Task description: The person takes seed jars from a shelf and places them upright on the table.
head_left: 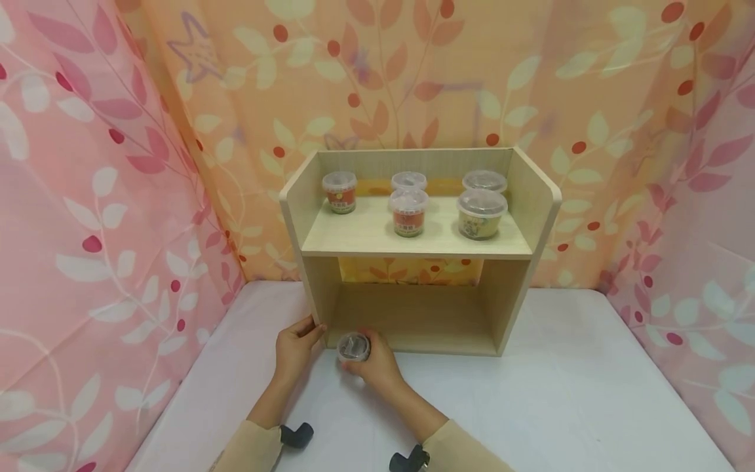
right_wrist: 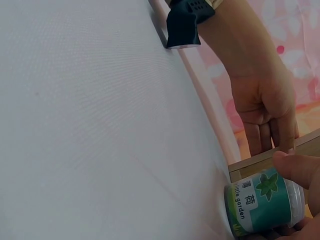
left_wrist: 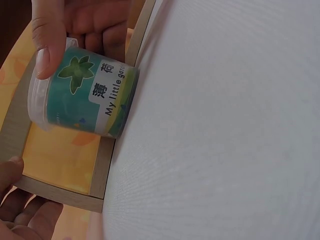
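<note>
Right hand stretched forward, clamped round teal cup, left hand pinching wooden shelf

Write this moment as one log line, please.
right hand: grips teal cup | left hand: grips left side panel | upper shelf: five cups

Shelf unit: centre of the frame, on the bench, before the curtain.
Upper board: left cup; middle front cup before another; right front tub before another.
Held cup: lower centre, before the unit's lower left, in the right hand.
Left hand: left of that cup, on the unit's left side.
</note>
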The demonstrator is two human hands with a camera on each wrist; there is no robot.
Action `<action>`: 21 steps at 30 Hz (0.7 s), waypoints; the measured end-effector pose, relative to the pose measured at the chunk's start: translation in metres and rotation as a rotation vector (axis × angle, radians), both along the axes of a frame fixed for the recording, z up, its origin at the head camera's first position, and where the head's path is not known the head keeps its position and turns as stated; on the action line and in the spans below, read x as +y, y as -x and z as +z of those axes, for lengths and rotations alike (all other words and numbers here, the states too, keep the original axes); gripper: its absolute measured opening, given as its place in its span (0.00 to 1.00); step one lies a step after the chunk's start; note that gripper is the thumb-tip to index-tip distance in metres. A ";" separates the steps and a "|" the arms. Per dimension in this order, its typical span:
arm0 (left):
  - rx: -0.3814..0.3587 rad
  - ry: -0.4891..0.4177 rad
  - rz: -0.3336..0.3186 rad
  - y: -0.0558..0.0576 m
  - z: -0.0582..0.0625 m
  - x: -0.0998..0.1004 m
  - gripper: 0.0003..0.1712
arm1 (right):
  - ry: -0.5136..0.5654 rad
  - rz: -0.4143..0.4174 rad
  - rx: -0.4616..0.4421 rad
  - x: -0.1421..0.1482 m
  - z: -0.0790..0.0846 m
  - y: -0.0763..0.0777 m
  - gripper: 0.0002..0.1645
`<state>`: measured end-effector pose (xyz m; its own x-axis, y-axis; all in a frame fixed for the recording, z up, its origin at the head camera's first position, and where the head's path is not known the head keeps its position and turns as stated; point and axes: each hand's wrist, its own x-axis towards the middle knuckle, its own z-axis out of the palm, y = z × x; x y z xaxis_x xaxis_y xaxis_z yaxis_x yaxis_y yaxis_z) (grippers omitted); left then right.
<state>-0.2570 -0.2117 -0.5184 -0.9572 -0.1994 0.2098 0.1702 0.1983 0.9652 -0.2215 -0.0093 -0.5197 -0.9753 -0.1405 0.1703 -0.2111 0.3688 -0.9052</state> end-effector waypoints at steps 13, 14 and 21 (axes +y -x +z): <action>0.007 0.015 -0.005 0.001 -0.002 0.001 0.21 | 0.037 0.034 -0.013 0.009 0.009 -0.002 0.51; 0.006 0.022 -0.003 0.002 -0.002 0.001 0.21 | 0.047 0.040 -0.010 0.010 0.014 -0.002 0.51; -0.003 0.019 -0.005 0.001 -0.001 0.000 0.21 | 0.129 0.092 -0.024 0.022 0.052 -0.010 0.49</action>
<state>-0.2585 -0.2118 -0.5198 -0.9588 -0.1907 0.2104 0.1681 0.2159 0.9618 -0.2116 0.0128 -0.4681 -0.9634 -0.2076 0.1693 -0.2163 0.2296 -0.9490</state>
